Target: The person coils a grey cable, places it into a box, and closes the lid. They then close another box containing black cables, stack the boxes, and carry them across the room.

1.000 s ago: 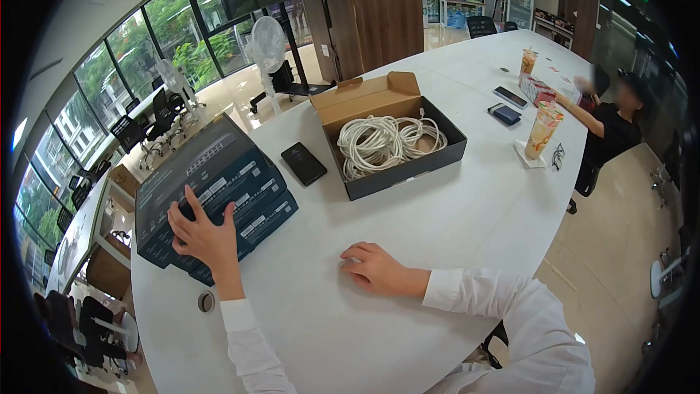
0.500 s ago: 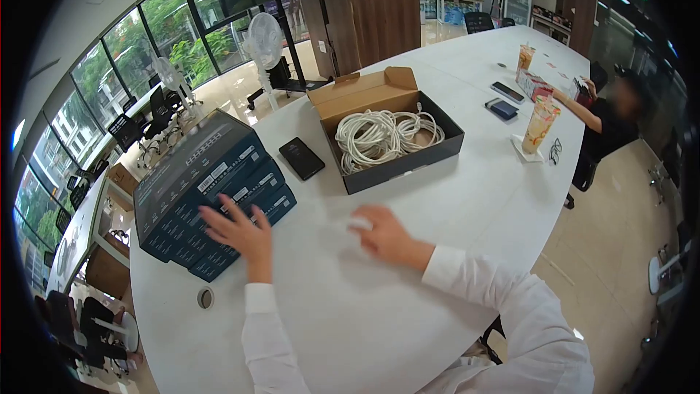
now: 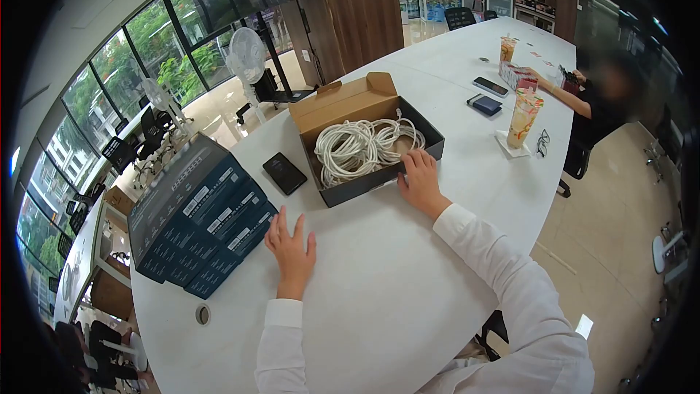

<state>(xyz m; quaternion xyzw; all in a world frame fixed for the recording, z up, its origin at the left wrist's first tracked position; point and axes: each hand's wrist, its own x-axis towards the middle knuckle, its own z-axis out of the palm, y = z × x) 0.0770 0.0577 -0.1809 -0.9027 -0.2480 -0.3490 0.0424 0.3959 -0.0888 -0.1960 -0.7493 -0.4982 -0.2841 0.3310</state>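
Note:
A dark, open cardboard box (image 3: pixel 364 195) with its brown lid folded back holds coiled white cables (image 3: pixel 357 147). My right hand (image 3: pixel 423 188) grips its front wall near the right corner, fingers hooked over the rim and thumb at the front. Fingers spread, my left hand (image 3: pixel 292 254) holds nothing and is close to the right side of a stack of dark blue boxes (image 3: pixel 211 211). The boxes carry white labels and sit slightly offset from one another. Between the stack and the open box lies a black smartphone (image 3: pixel 284 174).
On the right side of the white table (image 3: pixel 364 306) are a wallet (image 3: pixel 484 105), another phone (image 3: pixel 491 86), glasses (image 3: pixel 542 143) and a drink cup (image 3: pixel 523 120) on a napkin. A person (image 3: pixel 601 113) sits at the right edge. A round cable hole (image 3: pixel 203 314) lies front left.
My right hand has moved up and onto the open box's front wall. My left hand has shifted right, away from the front of the stack. The view has turned slightly.

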